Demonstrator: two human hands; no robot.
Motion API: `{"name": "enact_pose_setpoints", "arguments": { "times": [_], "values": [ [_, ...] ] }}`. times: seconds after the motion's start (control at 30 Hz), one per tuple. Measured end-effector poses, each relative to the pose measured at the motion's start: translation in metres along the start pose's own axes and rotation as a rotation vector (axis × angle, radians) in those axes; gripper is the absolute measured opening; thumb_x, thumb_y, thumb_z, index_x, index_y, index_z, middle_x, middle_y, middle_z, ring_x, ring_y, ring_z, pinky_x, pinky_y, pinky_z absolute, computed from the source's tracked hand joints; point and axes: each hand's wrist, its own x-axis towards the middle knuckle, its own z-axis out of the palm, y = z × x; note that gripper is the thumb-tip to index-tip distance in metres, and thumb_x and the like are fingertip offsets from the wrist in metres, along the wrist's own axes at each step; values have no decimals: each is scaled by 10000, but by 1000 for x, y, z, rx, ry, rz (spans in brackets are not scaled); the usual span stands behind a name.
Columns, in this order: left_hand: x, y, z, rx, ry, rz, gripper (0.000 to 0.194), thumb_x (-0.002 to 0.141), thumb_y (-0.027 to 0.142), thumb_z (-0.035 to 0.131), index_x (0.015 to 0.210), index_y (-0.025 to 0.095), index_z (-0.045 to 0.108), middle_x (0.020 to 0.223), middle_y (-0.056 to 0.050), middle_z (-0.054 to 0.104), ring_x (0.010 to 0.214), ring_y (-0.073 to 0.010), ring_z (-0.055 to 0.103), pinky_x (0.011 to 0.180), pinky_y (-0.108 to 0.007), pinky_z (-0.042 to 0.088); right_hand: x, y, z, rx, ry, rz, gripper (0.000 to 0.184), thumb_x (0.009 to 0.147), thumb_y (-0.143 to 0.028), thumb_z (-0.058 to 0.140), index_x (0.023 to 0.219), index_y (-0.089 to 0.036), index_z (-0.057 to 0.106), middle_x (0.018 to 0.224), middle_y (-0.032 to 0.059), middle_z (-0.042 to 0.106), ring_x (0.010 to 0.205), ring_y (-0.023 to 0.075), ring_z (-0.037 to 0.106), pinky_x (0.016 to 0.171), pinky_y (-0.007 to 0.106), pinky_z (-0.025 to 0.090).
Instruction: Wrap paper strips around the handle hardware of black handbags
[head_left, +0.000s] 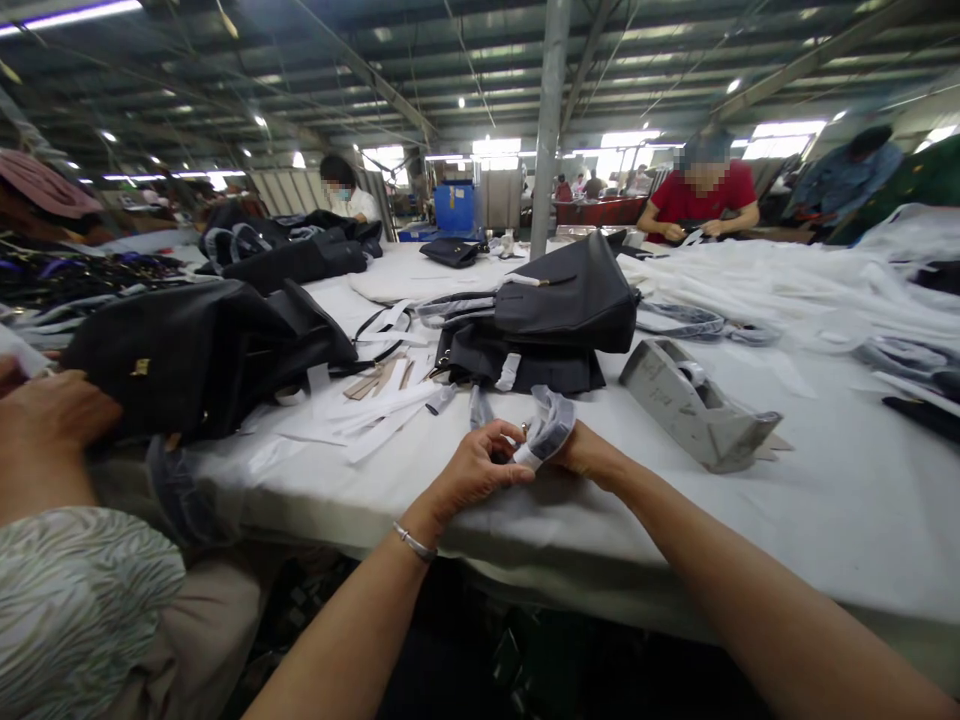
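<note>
Seen through my head camera, the wrapped strap (553, 425) lies between my two hands, close to the front edge of the white-covered table (840, 500) and about midway along the part of that edge in view. My left hand (478, 468) meets it from the left: the fingers are curled, the thumb lies opposite them with a small gap enclosed, and the tips pinch the strap at a white band (528, 457). My right hand (590, 453) is against its right side; the fingers are hidden behind the strap, so I cannot tell how far they are closed. The strap is dark, bent into a curve and sheathed in translucent, wrinkled plastic that shows greyish highlights; the white band crosses its lower end, and a small metallic glint shows beside my left fingertips. Beyond it rests a black handbag (566, 300), on its side upon further black pieces. To the right of my right hand stands a grey tape dispenser (694, 405), handwritten on its side and set obliquely. Left of the handbag, white paper strips (390, 410) are scattered in front of another black bag (172, 350), which a co-worker's hand (56, 415) adjoins at the table's left.
</note>
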Motion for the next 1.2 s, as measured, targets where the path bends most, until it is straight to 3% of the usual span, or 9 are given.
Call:
{"name": "enact_pose_setpoints", "arguments": {
  "times": [0.1,0.23,0.33,0.47,0.53,0.67,0.87,1.03,1.2],
  "values": [
    [0,0,0,32,-7,33,486,609,341,853,998,158,626,685,40,580,613,-85,497,584,-199,355,2,-1,4,-65,40,4,233,648,-354,676,665,-171,533,483,-64,387,419,56,306,393,202,194],
    [0,1,1,48,-20,45,493,614,323,850,1018,149,625,724,28,586,657,-93,505,614,-207,364,1,0,5,10,100,-56,238,631,-337,703,665,-156,551,560,-40,480,478,56,357,428,192,264],
    [-2,1,3,66,-39,8,567,593,317,860,1070,132,616,761,12,600,680,-103,523,631,-215,379,-7,1,-6,90,68,55,267,593,-305,753,767,-152,619,574,-40,511,478,67,396,424,188,293],
    [-3,-1,4,72,-22,9,600,571,316,875,1084,128,627,770,11,591,692,-103,525,653,-221,392,-38,6,-30,165,256,207,365,554,-238,783,871,-140,630,719,25,622,553,113,538,413,186,363],
    [-3,0,5,64,1,18,596,564,315,880,1073,131,630,779,10,587,711,-108,529,667,-224,398,-60,8,-32,275,258,256,403,578,-269,791,922,-129,633,865,76,661,579,108,560,404,180,367],
    [-2,1,7,31,-7,11,609,539,312,892,1052,128,622,794,1,597,736,-121,540,688,-233,406,-85,7,-6,415,131,304,533,605,-374,824,1042,-133,637,1090,109,634,646,112,582,405,186,383],
    [-3,-4,7,103,14,58,630,569,301,869,1108,127,593,794,9,597,723,-112,530,696,-230,391,-56,2,49,618,271,254,516,555,-363,849,964,-144,625,734,-3,590,596,86,492,448,172,327],
    [-4,-3,8,153,7,78,649,580,309,844,1143,146,564,779,26,593,671,-96,487,643,-219,355,-48,4,57,614,331,236,487,565,-358,836,965,-153,649,731,15,634,613,103,500,484,188,331],
    [-4,0,8,207,-2,85,685,598,325,831,1184,170,513,786,30,582,724,-127,538,705,-244,410,-48,1,60,581,406,271,359,586,-296,785,885,-138,665,678,20,637,562,114,514,457,201,314]
  ]
}}
